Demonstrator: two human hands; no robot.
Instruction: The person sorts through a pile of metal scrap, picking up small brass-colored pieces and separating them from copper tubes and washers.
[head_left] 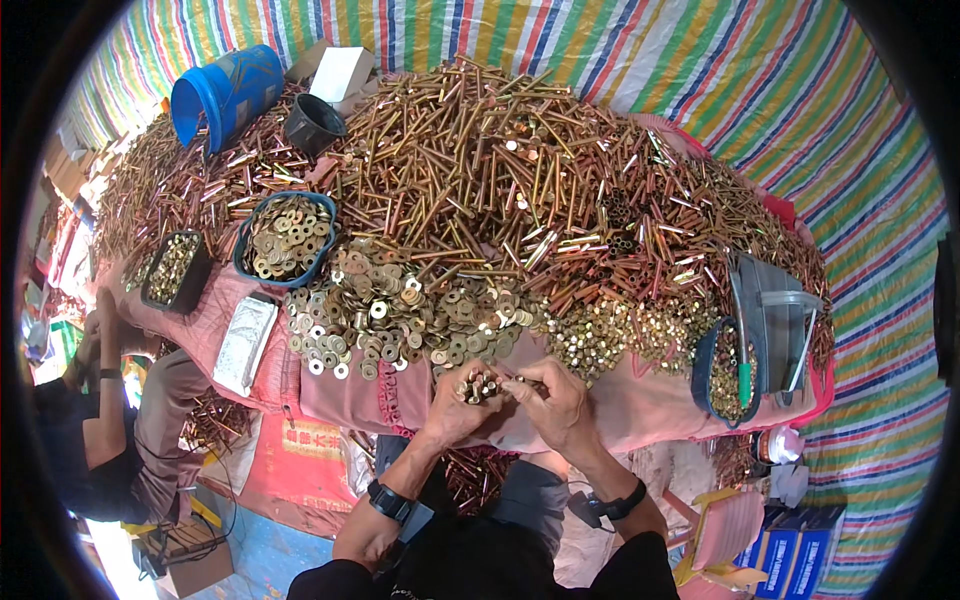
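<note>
Over the near edge of the pink cloth, my left hand is wrapped round a bundle of brassy metal tubes, their ends pointing up. Just right of it my right hand is closed, thumb and fingers pinched by the bundle; what they hold is too small to make out. Beyond my left hand lies a heap of flat round washers. Small golden nuts are spread beyond my right hand. Behind both rises a large mound of loose metal tubes.
At left are a blue tub of washers, a dark tray of nuts and a silvery packet. A blue bucket and black pot lie farther back. Right stands a nut tub beside a grey scoop. Another person sits left.
</note>
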